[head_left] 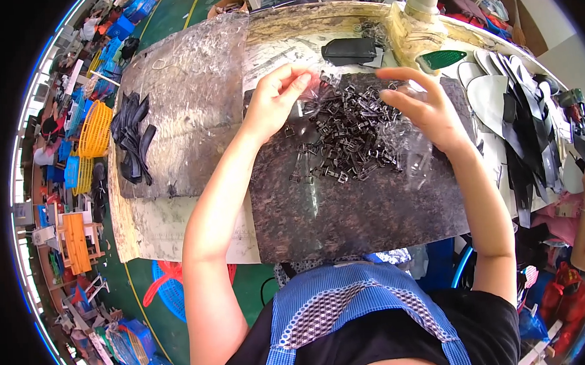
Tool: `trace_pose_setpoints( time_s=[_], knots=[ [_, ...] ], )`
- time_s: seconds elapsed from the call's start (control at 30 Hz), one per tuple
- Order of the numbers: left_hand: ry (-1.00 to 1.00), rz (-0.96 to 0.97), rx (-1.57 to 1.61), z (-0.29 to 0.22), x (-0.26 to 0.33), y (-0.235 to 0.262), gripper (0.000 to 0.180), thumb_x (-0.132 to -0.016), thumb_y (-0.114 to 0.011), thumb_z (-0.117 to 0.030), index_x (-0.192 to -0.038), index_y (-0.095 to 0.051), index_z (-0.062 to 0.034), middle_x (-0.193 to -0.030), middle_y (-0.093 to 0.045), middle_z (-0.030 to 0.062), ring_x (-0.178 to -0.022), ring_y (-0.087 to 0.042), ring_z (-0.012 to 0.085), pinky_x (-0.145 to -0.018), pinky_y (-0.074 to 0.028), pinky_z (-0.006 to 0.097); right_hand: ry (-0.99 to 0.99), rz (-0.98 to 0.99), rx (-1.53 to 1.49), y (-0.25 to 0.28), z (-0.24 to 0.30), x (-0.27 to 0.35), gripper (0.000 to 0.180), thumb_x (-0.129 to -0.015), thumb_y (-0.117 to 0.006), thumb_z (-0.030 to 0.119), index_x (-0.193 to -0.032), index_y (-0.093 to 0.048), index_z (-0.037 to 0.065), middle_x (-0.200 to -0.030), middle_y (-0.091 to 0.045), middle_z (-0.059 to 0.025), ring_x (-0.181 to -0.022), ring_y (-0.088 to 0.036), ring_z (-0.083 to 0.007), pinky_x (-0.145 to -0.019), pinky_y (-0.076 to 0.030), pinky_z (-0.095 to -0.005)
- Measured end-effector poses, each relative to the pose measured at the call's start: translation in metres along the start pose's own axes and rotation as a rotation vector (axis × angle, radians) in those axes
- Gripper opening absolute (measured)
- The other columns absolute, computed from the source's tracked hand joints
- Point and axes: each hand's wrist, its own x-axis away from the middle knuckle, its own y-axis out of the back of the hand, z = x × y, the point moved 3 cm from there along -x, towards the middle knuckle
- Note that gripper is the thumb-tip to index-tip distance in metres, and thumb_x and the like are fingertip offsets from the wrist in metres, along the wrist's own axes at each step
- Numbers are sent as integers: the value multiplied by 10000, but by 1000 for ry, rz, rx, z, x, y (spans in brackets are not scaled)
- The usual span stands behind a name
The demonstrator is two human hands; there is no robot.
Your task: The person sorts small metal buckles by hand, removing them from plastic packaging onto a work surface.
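My left hand (pixel 277 99) is closed in a pinch on the edge of a clear plastic bag (pixel 317 83) at the far side of the dark mat. On the other side of the bag, my right hand (pixel 427 106) hovers with thumb and forefinger spread, and nothing shows between them. Below and between both hands lies a heap of small dark metal buckles (pixel 352 137). More crinkled clear plastic (pixel 402 142) lies over the heap's right side. A few loose buckles are scattered along its left edge.
The dark mat (pixel 346 226) covers the table's middle. Black strips (pixel 132 137) lie on the left board (pixel 185 109). A black flat case (pixel 349 51) and a post-shaped machine base (pixel 423 27) stand behind. White and black cut pieces (pixel 514 107) pile up right, near another person's arm (pixel 584 215).
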Motion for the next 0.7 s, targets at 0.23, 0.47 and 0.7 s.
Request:
trace_pose_setpoints(
  time_s=[0.23, 0.47, 0.7],
  knots=[
    [113, 0, 308, -12, 13, -25, 193, -1048, -545, -208, -1129, -629, -54, -1037, -696, 29, -956, -691, 122, -857, -550, 278, 189, -92, 123, -16, 24, -19, 277, -891, -711, 270, -1000, -749, 18, -884, -735, -55, -784, -640, -123, -763, -509, -294],
    [105, 27, 177, -21, 3, -17, 336, -1067, -491, -316, -1174, -620, -24, -1019, -729, 107, -946, -706, 181, -848, -557, 316, 402, -162, 227, 7, 31, 1, 199, -879, -698, 157, -949, -712, -29, -850, -721, -80, -793, -637, -100, -746, -507, -278],
    [92, 90, -147, 11, -63, -22, 218, -996, -628, -194, -1136, -649, -28, -1020, -728, 83, -948, -690, 152, -850, -541, 296, 296, -372, 83, 36, 11, 22, 180, -898, -664, 158, -944, -693, -13, -795, -654, 1, -750, -581, -98, -727, -461, -237]
  ],
)
